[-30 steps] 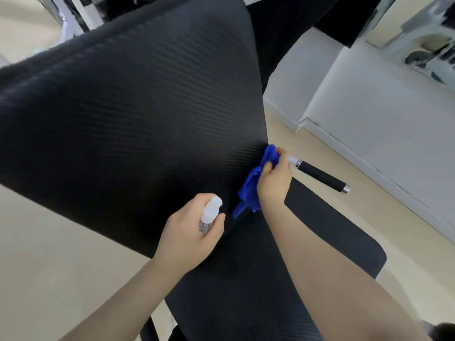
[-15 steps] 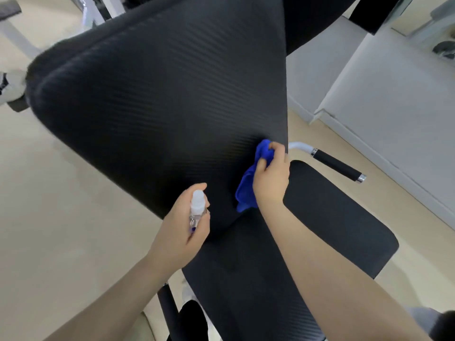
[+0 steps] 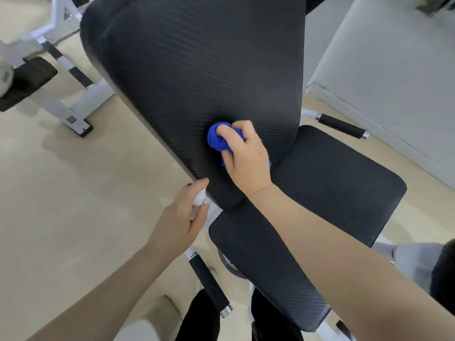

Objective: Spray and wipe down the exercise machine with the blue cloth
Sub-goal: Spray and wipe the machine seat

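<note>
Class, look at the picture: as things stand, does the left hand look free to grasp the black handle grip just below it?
Probably not yet. The left hand already grips the spray bottle, so its fingers are occupied. The handle grip itself lies uncovered below that hand, with nothing between them.

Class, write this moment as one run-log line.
right hand: grips blue cloth, pressed on backrest pad | left hand: holds spray bottle | seat pad: untouched
</note>
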### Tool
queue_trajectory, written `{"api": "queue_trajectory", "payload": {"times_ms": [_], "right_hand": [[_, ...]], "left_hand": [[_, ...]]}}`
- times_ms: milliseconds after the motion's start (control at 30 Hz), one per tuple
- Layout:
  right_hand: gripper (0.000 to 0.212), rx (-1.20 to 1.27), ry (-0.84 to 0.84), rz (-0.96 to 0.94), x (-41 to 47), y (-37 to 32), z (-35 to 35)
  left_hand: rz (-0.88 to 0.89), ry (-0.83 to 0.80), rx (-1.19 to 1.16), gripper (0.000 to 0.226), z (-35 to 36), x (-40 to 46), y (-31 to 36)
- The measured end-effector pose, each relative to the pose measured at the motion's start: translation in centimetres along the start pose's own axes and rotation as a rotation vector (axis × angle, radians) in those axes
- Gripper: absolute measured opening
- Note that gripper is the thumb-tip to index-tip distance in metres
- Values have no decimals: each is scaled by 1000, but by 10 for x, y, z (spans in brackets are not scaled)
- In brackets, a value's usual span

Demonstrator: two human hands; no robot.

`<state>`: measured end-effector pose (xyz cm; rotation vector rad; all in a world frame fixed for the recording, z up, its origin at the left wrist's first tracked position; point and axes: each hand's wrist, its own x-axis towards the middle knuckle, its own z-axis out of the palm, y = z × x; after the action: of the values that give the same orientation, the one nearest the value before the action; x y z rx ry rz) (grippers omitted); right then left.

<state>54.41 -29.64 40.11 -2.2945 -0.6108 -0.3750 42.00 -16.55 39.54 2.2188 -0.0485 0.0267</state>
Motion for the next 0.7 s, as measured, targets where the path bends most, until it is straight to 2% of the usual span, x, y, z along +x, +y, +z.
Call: {"api": "queue_trajectory", "payload": {"times_ms": [100,167,300,433,567,700], "right_hand": [[36,-146,-315,250,-48,33,5],[32,-259,-424,412,-77,51,-8],[27,-302,-315,773,-127,80,-57],[27,-315,-262,1033,-176,112,-104],[24,-278,-143,1179,-206,144,-145],[25,-265,-86,1161,-203,175,-172]], "left_hand": [[32,-142,43,43,8,-6,-11],[85,-231,103,45,22,-10,-13],[82,-390,233,50,74,7,4],[89,-425,290,59,136,40,37],[148,-416,372,56,195,85,71],[100,-388,502,48,238,141,88]]}}
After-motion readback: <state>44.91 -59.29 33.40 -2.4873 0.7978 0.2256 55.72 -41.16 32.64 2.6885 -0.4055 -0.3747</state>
